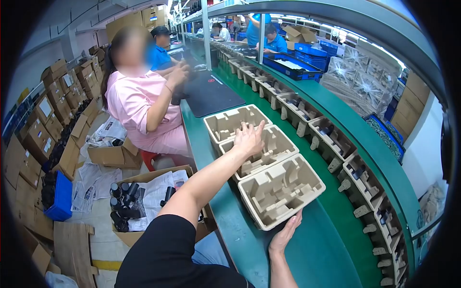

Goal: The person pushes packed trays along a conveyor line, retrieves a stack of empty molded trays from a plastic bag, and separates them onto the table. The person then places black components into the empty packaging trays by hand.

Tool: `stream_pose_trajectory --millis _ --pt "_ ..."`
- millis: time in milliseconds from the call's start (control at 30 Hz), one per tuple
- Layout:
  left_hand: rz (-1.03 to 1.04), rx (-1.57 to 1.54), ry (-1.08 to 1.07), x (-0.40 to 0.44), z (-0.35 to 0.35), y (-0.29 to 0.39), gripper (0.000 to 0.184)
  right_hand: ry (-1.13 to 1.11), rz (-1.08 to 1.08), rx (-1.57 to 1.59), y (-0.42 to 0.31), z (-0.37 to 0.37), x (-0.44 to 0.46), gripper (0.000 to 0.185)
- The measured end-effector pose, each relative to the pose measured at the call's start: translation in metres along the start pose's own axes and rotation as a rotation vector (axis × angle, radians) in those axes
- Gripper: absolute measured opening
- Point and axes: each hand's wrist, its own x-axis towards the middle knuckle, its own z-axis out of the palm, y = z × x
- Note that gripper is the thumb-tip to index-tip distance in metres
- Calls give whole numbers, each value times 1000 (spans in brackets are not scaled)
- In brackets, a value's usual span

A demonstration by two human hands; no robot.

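Three moulded pulp trays stand in a row on the green bench: a near tray (283,192), a middle tray (281,146) and a far tray (225,120). My left hand (249,140) reaches across the middle tray, fingers spread and stretched over the rim between it and the far tray. At the near tray's front right corner, my right hand (286,234) grips the outer wall, with part of its fingers hidden by the tray. Shaped hollows in the trays hold nothing that I can see.
A green conveyor (331,192) carries a line of pulp trays with dark parts. To my left, a carton (144,192) holds black cylindrical parts. A co-worker in pink (139,96) sits beside a black mat (211,93). A metal post (206,38) rises behind.
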Motion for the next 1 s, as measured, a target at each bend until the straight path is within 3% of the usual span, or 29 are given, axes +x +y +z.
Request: stream_pose_trajectory --millis 200,300,600,700,767,833,900,1000 --pt "1 -26 -7 -2 -4 -4 70 -1 -3 0 -7 2 -2 56" --pt "128 -60 123 0 -2 -11 68 -5 -13 8 -7 2 0 57" --pt "166 -143 48 2 -17 -20 62 -6 24 -9 -18 5 2 56" --pt "180 -364 121 11 -24 -33 59 3 16 16 -20 3 2 56" --pt "197 -430 290 18 -36 -54 56 12 27 2 -22 2 1 57" --pt "230 -296 559 31 -46 -90 54 8 20 13 -23 4 2 57" --pt "72 -203 577 40 -66 -125 54 8 33 7 -23 6 2 57" --pt "82 -167 602 61 -76 -180 56 7 50 -1 -21 6 3 57"
